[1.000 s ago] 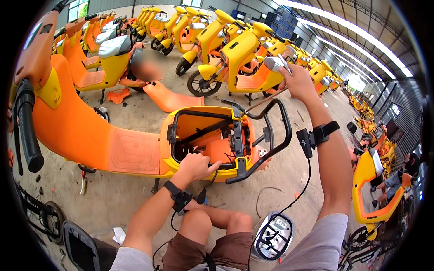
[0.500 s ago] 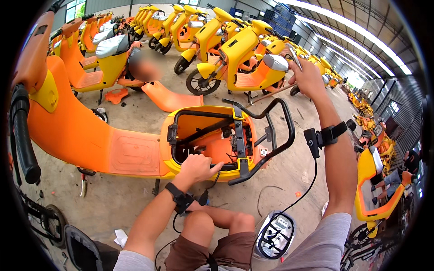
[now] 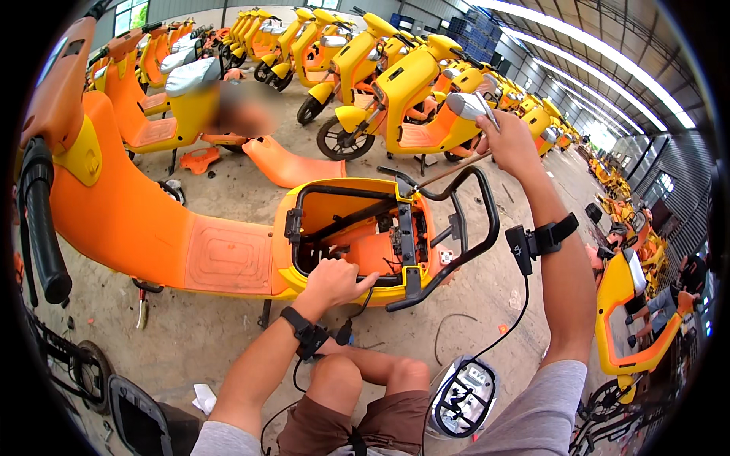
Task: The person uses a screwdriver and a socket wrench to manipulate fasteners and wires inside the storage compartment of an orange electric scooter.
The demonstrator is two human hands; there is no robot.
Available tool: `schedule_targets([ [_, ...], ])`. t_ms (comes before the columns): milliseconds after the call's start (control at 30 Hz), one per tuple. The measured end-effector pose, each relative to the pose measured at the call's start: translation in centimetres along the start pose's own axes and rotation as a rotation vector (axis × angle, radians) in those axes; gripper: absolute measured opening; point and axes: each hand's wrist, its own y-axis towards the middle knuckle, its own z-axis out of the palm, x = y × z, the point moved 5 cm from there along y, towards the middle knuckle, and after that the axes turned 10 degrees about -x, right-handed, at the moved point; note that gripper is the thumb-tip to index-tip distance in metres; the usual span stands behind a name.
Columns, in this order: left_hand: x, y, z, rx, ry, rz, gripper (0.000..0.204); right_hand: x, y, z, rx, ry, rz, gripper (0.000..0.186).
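A yellow and orange electric scooter (image 3: 230,254) stands sideways before me, its seat off and the black-framed opening (image 3: 296,207) bare. My right hand (image 3: 515,144) is closed round the handle of a T-handle wrench (image 3: 450,174), raised at the far right of the scooter. The wrench's long thin shaft slopes down left, its tip at the far rear corner of the opening, by the black rear rack (image 3: 490,201). My left hand (image 3: 333,283) lies over the opening's near rim, thumb stretched right and the other fingers curled over the edge, partly hidden.
A detached seat (image 3: 464,395), underside up, lies by my right knee. Orange panels (image 3: 293,163) rest on the floor beyond the scooter. A person (image 3: 247,110) is near another scooter at the back left. Rows of yellow scooters (image 3: 414,91) stand behind. Cables hang from both wrists.
My right hand has come slightly down, bringing the wrench's tip lower, onto the rear corner of the opening. My left hand stays on the rim.
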Motion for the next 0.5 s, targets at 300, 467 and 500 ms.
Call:
schedule_targets([
  [300, -0.2, -0.2, 0.0, -0.058, 0.018, 0.016, 0.069, -0.8, 0.0, 0.6, 0.011, 0.022, 0.027, 0.036],
  [467, 0.1, -0.3, 0.0, -0.086, 0.014, 0.015, 0.067, 2.7, 0.1, 0.8, -0.2, -0.535, -0.203, 0.038],
  [500, 0.0, -0.3, -0.1, -0.088, 0.007, 0.009, 0.065, 3.0, 0.2, 1.1, -0.165, -0.612, -0.167, 0.038],
])
